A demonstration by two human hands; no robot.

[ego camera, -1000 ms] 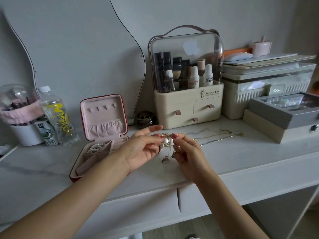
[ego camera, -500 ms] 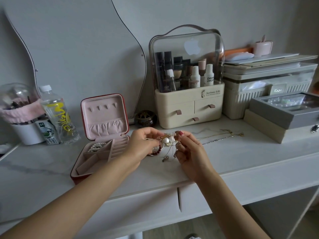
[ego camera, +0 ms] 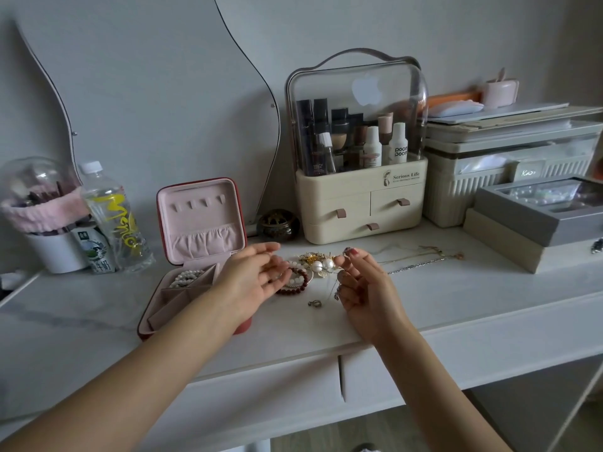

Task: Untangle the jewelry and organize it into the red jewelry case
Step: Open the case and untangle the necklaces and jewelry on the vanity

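The red jewelry case (ego camera: 242, 325) stands open left of centre, its pink lid upright, with a pearl bracelet (ego camera: 186, 278) in a rear compartment. A jewelry tangle (ego camera: 321, 265) of pearls, gold pieces and chains lies on the white desk beside a dark red bead bracelet (ego camera: 295, 287). My left hand (ego camera: 251, 282) hovers over the case's right edge, fingers spread and relaxed, fingertips close to the bead bracelet. My right hand (ego camera: 365, 285) pinches a thin chain (ego camera: 336, 287) at the tangle's right side. A small pendant (ego camera: 315, 303) lies just below.
Gold chains (ego camera: 424, 252) and a silver chain (ego camera: 414, 265) lie stretched out to the right. Behind stand a cream cosmetics organizer (ego camera: 359, 203), a small dark pot (ego camera: 277, 225), a water bottle (ego camera: 114, 216), a brush holder (ego camera: 49, 249) and grey boxes (ego camera: 538, 220).
My left hand has let go of the tangle and opened, drawing slightly left. The tangle now rests on the desk, with the right hand still at its edge.
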